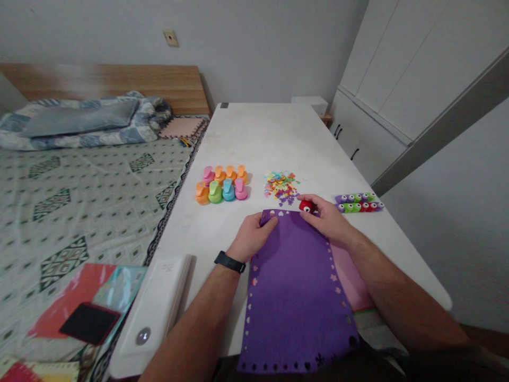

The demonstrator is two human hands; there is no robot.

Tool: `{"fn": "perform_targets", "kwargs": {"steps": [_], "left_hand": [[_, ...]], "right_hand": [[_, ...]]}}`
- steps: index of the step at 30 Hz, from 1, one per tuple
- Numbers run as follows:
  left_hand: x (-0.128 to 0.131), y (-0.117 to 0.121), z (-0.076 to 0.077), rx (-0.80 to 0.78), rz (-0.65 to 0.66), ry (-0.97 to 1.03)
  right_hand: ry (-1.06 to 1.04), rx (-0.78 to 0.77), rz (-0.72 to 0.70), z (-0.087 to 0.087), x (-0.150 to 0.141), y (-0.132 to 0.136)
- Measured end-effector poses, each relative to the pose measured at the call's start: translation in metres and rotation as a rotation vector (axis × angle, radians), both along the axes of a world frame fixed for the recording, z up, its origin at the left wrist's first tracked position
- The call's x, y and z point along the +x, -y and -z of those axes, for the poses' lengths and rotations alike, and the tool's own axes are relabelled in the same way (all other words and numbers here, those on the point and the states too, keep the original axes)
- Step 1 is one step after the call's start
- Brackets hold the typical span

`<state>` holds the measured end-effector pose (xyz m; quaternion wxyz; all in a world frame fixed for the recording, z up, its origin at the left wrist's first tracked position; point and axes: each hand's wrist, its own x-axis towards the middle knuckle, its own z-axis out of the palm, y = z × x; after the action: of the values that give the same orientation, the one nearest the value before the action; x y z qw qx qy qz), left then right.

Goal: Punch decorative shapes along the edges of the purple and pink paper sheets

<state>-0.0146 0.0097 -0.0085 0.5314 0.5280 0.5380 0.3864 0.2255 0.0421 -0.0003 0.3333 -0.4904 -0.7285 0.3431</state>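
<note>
A purple sheet (296, 281) with small shapes punched along its edges lies in front of me, its near end overhanging the table. My left hand (258, 233) pinches its far left corner, thumb on top. At the far right edge, my right hand (324, 215) grips a small red craft punch (306, 207) between thumb and fingers; whether the sheet sits inside its slot is hidden. Just beyond the sheet is a pile of colourful paper cutouts (281, 185), the nearest ones purple. A pink sheet (350, 273) lies partly under the purple one.
Larger craft punches (221, 185) stand in two rows at the left. Small purple, green and red punches (360, 202) line up at the right. A long white device (159, 313) lies along the table's left edge. On the bed are coloured sheets (83, 292) and a dark tablet-like object (90, 322).
</note>
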Motion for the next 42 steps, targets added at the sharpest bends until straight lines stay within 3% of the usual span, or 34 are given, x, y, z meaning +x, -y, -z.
{"fn": "perform_targets", "kwargs": {"steps": [32, 42], "left_hand": [[-0.002, -0.002, 0.008, 0.045, 0.105, -0.064], [0.0, -0.002, 0.007, 0.077, 0.097, -0.083]], "right_hand": [[-0.039, 0.021, -0.043, 0.01, -0.002, -0.004], [-0.123, 0.02, 0.057, 0.024, -0.003, -0.008]]}}
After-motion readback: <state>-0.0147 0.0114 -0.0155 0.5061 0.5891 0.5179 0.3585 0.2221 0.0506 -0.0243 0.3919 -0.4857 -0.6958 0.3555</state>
